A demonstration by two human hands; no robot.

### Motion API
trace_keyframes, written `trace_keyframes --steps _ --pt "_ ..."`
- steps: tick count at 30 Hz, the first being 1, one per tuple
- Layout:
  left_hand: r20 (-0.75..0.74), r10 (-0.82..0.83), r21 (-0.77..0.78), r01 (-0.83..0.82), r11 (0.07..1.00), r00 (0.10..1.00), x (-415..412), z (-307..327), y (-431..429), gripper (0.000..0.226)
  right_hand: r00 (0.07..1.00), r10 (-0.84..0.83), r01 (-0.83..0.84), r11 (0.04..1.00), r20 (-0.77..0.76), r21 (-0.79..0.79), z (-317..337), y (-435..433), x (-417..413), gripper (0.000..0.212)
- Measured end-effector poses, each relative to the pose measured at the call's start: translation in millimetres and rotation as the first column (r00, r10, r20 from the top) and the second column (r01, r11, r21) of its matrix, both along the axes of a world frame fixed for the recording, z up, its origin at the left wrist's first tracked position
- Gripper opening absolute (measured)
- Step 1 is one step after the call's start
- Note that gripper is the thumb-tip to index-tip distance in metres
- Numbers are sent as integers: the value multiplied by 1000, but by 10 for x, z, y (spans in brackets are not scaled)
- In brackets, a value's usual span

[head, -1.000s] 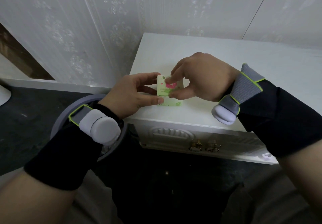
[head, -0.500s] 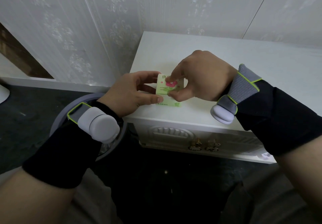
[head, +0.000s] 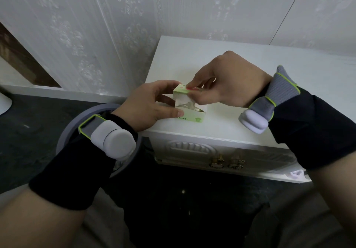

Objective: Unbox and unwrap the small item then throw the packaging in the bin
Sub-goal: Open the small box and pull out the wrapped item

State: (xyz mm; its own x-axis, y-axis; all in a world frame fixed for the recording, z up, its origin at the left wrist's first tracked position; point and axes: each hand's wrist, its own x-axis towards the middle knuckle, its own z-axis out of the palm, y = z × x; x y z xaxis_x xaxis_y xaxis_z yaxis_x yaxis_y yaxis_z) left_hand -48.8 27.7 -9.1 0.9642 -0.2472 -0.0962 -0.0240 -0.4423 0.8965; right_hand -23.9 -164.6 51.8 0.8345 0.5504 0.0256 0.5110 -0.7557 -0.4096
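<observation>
A small light-green box (head: 190,117) rests on the white cabinet top (head: 250,62) near its front left corner. My left hand (head: 148,107) grips the box's left side between thumb and fingers. My right hand (head: 227,82) pinches the lid flap (head: 181,90), which stands lifted and shows its white inside. Something shiny and clear-wrapped (head: 189,106) shows inside the opening. The grey round bin (head: 77,120) stands on the floor at the cabinet's left, mostly hidden under my left wrist.
Patterned white wall panels rise behind the cabinet. The cabinet front has a carved drawer with gold knobs (head: 227,163). Dark floor lies to the left and below. A white object's edge (head: 4,103) shows at far left.
The box lid, shut a second ago, has been lifted by my right hand, and the inside now shows. My left hand has kept its grip.
</observation>
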Motion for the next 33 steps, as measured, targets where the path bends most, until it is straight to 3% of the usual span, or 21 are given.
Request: trace_keyframes --steps 4,9,14,16,19,23,25,29,33 --pt "-5 -1 -15 1 1000 1000 -6 11 -8 59 992 -30 36 998 -121 52 13 -91 19 25" --pt "-15 -14 -12 14 1000 1000 0 23 -6 59 971 -21 25 1000 -239 14 -27 -165 48 57" --pt "-22 -8 -14 8 1000 1000 -1 21 -1 58 973 -63 103 979 -221 174 -96 -189 79 37" --pt "-23 -6 -11 5 1000 1000 -4 29 -4 54 960 -98 184 927 -261 328 -112 -207 119 27" --pt "-23 -13 8 14 1000 1000 -15 38 -4 57 912 -119 322 799 -392 508 -176 -209 186 34" --pt "-22 -20 43 21 999 1000 -24 48 -14 63 850 -166 475 652 -499 592 -334 -149 302 52" --pt "-21 -27 46 28 999 999 -29 52 -17 64 812 -195 544 596 -551 591 -411 -106 337 51" --pt "-23 -41 46 42 998 999 -40 59 -19 60 774 -205 586 592 -600 553 -518 -55 332 41" --pt "-33 -40 35 41 999 999 -30 69 15 60 811 -210 538 634 -547 555 -449 -72 297 46"
